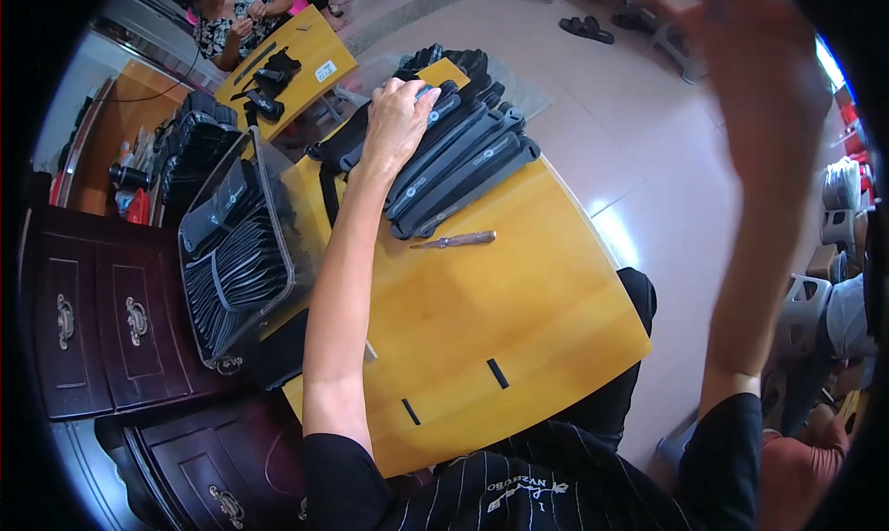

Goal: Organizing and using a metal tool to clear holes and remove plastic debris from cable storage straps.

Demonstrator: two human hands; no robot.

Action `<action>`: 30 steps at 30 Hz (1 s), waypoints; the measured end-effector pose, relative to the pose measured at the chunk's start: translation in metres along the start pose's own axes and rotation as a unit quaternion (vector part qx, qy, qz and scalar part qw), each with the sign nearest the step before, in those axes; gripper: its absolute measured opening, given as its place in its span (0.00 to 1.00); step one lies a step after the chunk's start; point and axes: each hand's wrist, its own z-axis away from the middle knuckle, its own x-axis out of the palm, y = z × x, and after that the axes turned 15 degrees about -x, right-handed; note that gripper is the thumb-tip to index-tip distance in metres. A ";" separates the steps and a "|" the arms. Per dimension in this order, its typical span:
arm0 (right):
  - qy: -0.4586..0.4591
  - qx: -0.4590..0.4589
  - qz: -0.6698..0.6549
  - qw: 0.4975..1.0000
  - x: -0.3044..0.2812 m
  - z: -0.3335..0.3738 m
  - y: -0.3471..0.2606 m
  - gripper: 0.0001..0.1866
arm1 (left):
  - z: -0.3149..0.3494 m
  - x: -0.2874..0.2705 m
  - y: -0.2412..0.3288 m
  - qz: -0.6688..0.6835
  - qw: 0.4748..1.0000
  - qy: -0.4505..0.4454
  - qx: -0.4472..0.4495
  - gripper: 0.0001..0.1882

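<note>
A pile of dark grey padded straps lies on the far part of the yellow table, with round emblems on several of them. My left hand reaches across to the pile's far left end. Its fingers curl down over a strap there, and a bit of blue shows by the fingertips. My right hand is raised high at the upper right, off the table and smeared by motion, so its fingers cannot be made out. A slim screwdriver with a see-through handle lies just in front of the pile.
Two short black strips lie on the near tabletop. To the left, a clear plastic bin holds bundled dark pieces beside a dark wooden cabinet. A person works at another yellow table; stools stand at the right.
</note>
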 end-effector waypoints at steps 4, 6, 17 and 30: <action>-0.035 0.069 -0.010 0.997 0.092 -0.015 0.017 0.24 | -0.014 0.007 0.002 -0.022 0.998 -0.017 -0.059 0.26; -0.063 0.139 0.052 0.987 0.098 0.007 0.050 0.25 | -0.017 0.015 0.013 0.014 0.998 -0.003 -0.055 0.22; -0.132 0.104 0.223 0.960 0.136 0.056 0.166 0.26 | -0.014 0.015 0.007 0.072 0.990 -0.096 -0.068 0.20; -0.094 0.220 0.146 0.960 0.153 0.048 0.139 0.19 | -0.006 0.023 0.005 0.144 0.984 -0.093 -0.051 0.18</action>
